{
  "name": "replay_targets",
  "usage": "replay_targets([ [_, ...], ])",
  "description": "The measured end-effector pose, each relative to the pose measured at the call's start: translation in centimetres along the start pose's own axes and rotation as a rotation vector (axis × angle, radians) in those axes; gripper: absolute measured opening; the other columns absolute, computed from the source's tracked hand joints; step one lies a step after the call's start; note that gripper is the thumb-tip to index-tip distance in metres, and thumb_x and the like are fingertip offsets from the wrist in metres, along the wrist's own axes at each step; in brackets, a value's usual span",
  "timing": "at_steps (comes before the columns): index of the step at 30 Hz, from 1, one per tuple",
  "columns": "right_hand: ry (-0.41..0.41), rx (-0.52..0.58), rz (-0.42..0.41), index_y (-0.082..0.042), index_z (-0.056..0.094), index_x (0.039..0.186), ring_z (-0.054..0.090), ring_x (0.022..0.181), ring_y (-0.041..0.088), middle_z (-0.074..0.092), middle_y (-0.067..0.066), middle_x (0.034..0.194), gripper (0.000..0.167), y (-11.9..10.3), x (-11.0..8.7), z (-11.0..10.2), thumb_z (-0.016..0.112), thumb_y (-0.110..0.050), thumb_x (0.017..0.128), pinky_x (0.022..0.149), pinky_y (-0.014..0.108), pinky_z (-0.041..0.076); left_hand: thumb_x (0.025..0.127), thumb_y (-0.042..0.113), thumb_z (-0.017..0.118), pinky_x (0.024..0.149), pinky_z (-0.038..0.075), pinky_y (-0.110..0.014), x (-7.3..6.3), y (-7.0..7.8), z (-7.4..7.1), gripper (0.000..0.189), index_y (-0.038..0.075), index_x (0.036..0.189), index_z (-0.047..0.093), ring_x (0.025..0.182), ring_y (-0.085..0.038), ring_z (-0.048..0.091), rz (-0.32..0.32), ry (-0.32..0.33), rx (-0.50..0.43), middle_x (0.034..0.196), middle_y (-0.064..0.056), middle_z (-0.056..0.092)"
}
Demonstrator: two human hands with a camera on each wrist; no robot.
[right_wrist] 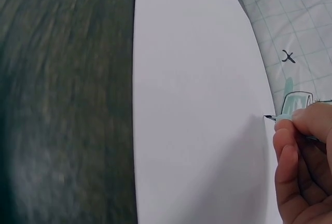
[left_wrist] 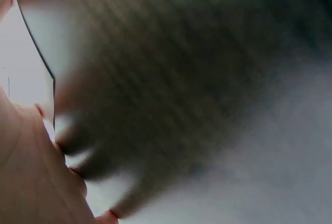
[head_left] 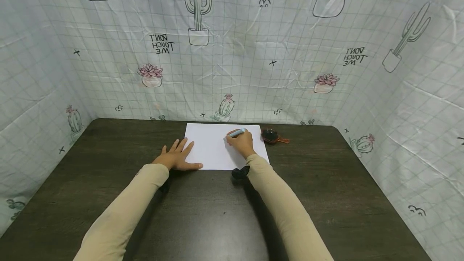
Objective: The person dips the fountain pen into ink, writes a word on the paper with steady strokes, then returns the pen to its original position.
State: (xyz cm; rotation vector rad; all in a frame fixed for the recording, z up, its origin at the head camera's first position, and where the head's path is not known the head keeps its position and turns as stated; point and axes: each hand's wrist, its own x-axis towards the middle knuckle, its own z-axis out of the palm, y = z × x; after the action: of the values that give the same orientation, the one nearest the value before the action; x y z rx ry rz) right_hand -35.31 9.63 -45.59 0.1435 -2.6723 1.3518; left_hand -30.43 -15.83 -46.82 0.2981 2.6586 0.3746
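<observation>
A white sheet of paper [head_left: 212, 148] lies on the dark table. My right hand [head_left: 242, 142] grips a light-blue pen [head_left: 237, 133] between thumb and fingers, over the right half of the sheet. In the right wrist view the pen's dark tip [right_wrist: 268, 116] is right at the paper's surface. My left hand [head_left: 175, 158] lies flat with fingers spread across the sheet's left edge, thumb along the near left corner. A short thin dark line [left_wrist: 9, 86] shows on the paper in the left wrist view, beside the left palm [left_wrist: 31, 172].
Just right of the sheet lies a glossy black item with a brown rim and strap-like end [head_left: 270, 136]. The dark wooden table [head_left: 217, 220] reaches back to a white grid-patterned cloth [head_left: 239, 51] with cactus drawings, which also hangs at both sides.
</observation>
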Motion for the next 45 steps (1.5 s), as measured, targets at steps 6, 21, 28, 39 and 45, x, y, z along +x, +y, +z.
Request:
replay_targets([
  [6,0.009,-0.028,-0.006,-0.009,0.077,0.088,0.067,0.060,0.011,0.072,0.004,0.068,0.010,0.5,0.0,-0.7,0.070,-0.015,0.084,0.058,0.024,0.049,0.067,0.092,0.042,0.108,-0.007,-0.067,0.7,-0.5,0.4,0.118,0.029,0.155,-0.005,0.147,-0.032,-0.012,0.002,0.007,0.003,0.160,-0.002,-0.017],
  [21,0.039,-0.034,-0.003,-0.009,0.077,0.086,0.061,0.056,0.010,0.069,0.003,0.064,0.009,1.9,-0.1,-2.2,0.069,-0.012,0.083,0.054,0.022,0.044,0.067,0.092,0.040,0.108,-0.008,-0.068,0.7,-0.5,0.7,0.118,0.027,0.155,-0.004,0.147,-0.033,-0.011,0.008,0.021,0.006,0.161,-0.005,-0.015],
  [28,0.066,-0.049,-0.013,-0.008,0.077,0.084,0.059,0.054,0.009,0.070,0.004,0.064,0.009,2.2,-0.2,-2.9,0.070,-0.013,0.081,0.051,0.021,0.043,0.069,0.091,0.040,0.109,-0.010,-0.066,-0.4,0.2,0.2,0.117,0.025,0.155,-0.004,0.146,-0.034,-0.012,0.009,0.016,0.004,0.161,-0.006,-0.015],
  [39,0.068,-0.046,0.009,-0.009,0.077,0.085,0.059,0.055,0.013,0.070,0.005,0.067,0.010,2.5,-0.3,-3.8,0.068,-0.011,0.082,0.053,0.023,0.043,0.074,0.085,0.045,0.108,-0.010,-0.067,-1.8,1.2,-0.9,0.112,0.023,0.156,-0.001,0.146,-0.035,-0.012,0.012,-0.002,-0.019,0.161,-0.008,-0.014],
  [45,0.060,-0.045,0.016,-0.008,0.076,0.086,0.058,0.054,0.010,0.070,0.006,0.067,0.009,2.6,-0.4,-3.9,0.069,-0.013,0.083,0.052,0.022,0.043,0.068,0.093,0.037,0.106,-0.012,-0.068,0.0,-0.1,0.5,0.119,0.024,0.155,-0.007,0.146,-0.035,-0.014,0.025,0.014,-0.006,0.160,-0.008,-0.018],
])
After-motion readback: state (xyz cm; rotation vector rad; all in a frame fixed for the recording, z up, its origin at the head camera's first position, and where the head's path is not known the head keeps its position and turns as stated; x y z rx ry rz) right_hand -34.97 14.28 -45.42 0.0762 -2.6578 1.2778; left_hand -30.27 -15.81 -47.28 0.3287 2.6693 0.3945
